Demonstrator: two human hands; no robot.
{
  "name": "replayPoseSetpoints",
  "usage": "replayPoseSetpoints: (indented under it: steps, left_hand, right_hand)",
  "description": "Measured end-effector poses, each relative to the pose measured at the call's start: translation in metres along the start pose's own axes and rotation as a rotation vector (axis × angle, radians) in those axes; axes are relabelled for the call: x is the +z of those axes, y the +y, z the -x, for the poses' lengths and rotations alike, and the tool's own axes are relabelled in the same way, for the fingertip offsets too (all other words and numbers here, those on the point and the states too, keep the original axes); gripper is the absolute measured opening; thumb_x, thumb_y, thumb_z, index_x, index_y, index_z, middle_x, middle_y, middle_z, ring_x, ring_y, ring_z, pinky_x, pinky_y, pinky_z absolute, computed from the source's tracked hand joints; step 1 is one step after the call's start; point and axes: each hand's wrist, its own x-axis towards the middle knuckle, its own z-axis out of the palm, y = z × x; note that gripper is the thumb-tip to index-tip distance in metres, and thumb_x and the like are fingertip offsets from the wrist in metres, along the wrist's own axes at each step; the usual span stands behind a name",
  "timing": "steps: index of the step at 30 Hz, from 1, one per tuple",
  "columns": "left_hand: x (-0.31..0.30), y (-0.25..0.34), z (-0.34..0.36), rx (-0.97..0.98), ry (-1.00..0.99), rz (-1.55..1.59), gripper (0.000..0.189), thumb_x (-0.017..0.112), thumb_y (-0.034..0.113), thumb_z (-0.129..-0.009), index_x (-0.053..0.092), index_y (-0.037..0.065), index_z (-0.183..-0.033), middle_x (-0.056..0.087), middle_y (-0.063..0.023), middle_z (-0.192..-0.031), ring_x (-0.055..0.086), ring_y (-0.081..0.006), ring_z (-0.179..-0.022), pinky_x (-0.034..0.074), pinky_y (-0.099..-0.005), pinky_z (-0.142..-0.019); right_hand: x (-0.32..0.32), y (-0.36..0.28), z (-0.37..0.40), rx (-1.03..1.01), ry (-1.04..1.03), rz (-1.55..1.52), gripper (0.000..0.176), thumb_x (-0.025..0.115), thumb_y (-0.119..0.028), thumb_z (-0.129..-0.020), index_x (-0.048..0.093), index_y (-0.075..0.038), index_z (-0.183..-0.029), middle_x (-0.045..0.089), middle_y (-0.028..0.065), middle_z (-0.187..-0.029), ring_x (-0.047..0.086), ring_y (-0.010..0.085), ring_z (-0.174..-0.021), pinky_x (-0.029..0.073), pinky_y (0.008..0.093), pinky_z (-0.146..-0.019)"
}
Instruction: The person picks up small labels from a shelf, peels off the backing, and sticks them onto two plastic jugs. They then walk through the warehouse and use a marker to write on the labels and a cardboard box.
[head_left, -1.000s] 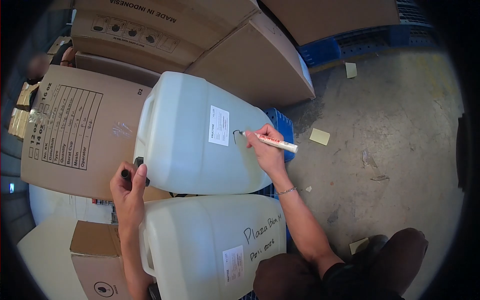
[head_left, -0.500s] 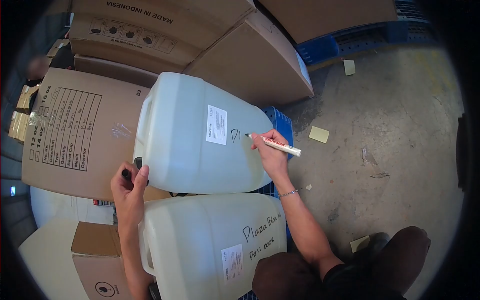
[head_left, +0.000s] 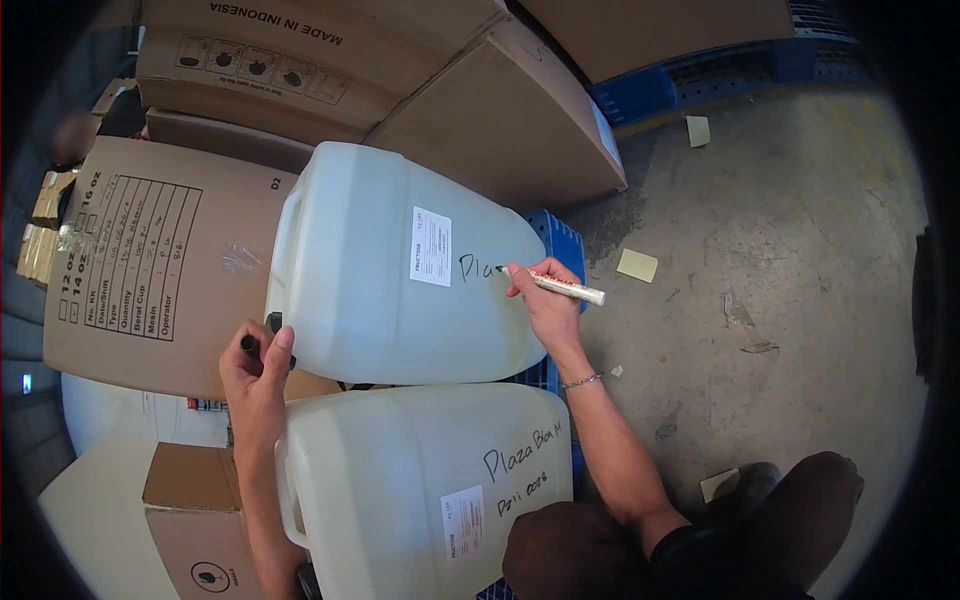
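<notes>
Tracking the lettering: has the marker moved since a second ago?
Yes. The marker has moved right, away from the white label on the upper jug.

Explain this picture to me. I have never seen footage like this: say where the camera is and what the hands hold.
No machine here: one camera on a person's head looks down at that person's own bare hands. The right hand holds a white marker, tip on the upper white jug beside its label, where "Pla" is written. The left hand grips a small black thing, likely the marker's cap, and rests against that jug. A second jug, already written on, lies nearer. Cardboard boxes stand around; the concrete floor shows on the right.
</notes>
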Motion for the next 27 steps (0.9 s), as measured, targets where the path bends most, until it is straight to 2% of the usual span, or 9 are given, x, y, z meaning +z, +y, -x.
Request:
replayPoseSetpoints:
  steps: [4,7,9,16,20,25,27]
  left_hand:
    - [0.0,0.0,0.0,-0.004,-0.004,0.016,0.036,0.062,0.025,-0.087,0.036,0.01,-0.066,0.035,0.0063,-0.058,0.029,-0.0028,-0.053,0.022,-0.0191,-0.048]
    - [0.001,0.001,0.0,-0.003,0.002,0.011,0.036,0.062,0.025,-0.087,0.036,0.01,-0.065,0.034,0.0064,-0.057,0.029,-0.0028,-0.053,0.022,-0.0191,-0.047]
    - [0.001,0.002,0.0,-0.008,0.006,0.005,0.037,0.062,0.025,-0.087,0.036,0.01,-0.065,0.034,0.0064,-0.057,0.029,-0.0028,-0.052,0.022,-0.0191,-0.047]
    - [0.0,0.001,0.0,-0.005,-0.007,0.021,0.037,0.062,0.025,-0.086,0.036,0.01,-0.065,0.034,0.0067,-0.057,0.028,-0.0026,-0.052,0.021,-0.0193,-0.047]
    - [-0.001,0.0,-0.001,0.022,-0.032,-0.016,0.034,0.057,0.022,-0.089,0.034,0.011,-0.066,0.033,0.0049,-0.058,0.027,-0.0034,-0.051,0.022,-0.0201,-0.045]
    - [0.0,0.0,0.0,0.007,-0.016,-0.01,0.035,0.059,0.023,-0.088,0.036,0.01,-0.066,0.033,0.0058,-0.057,0.028,-0.0029,-0.052,0.022,-0.0196,-0.046]
    - [0.001,0.0,0.0,0.005,0.001,0.002,0.036,0.062,0.024,-0.087,0.036,0.01,-0.066,0.034,0.0067,-0.057,0.028,-0.0025,-0.052,0.021,-0.0192,-0.047]
  right_hand:
    - [-0.003,0.008,-0.002,-0.034,0.029,0.008,0.025,0.067,-0.018,-0.082,0.051,-0.007,-0.067,0.059,0.0008,-0.061,0.037,0.0013,-0.05,0.031,0.0188,-0.046]
    - [-0.009,0.01,-0.001,0.009,-0.048,0.019,0.023,0.066,-0.017,-0.082,0.051,-0.007,-0.067,0.059,0.0005,-0.061,0.037,0.0017,-0.05,0.031,0.0192,-0.046]
    - [-0.009,0.011,-0.005,0.048,0.083,0.052,0.026,0.068,-0.018,-0.08,0.051,-0.004,-0.066,0.061,0.0031,-0.061,0.051,0.0044,-0.057,0.039,0.0214,-0.053]
    - [-0.013,0.017,-0.004,0.056,0.003,0.006,0.025,0.067,-0.017,-0.08,0.051,-0.005,-0.066,0.06,0.0025,-0.06,0.051,0.0045,-0.056,0.039,0.0214,-0.053]
    - [-0.017,0.021,-0.006,0.047,0.024,0.004,0.025,0.068,-0.018,-0.08,0.051,-0.005,-0.066,0.06,0.0023,-0.06,0.049,0.0043,-0.055,0.038,0.0213,-0.053]
    - [-0.018,0.023,-0.014,0.01,0.12,-0.023,0.025,0.068,-0.018,-0.08,0.052,-0.005,-0.067,0.06,0.0025,-0.06,0.047,0.0041,-0.055,0.038,0.0212,-0.052]
    - [-0.019,0.024,-0.017,0.064,0.034,0.017,0.024,0.068,-0.018,-0.08,0.052,-0.005,-0.067,0.06,0.0026,-0.061,0.047,0.0043,-0.056,0.038,0.0209,-0.053]
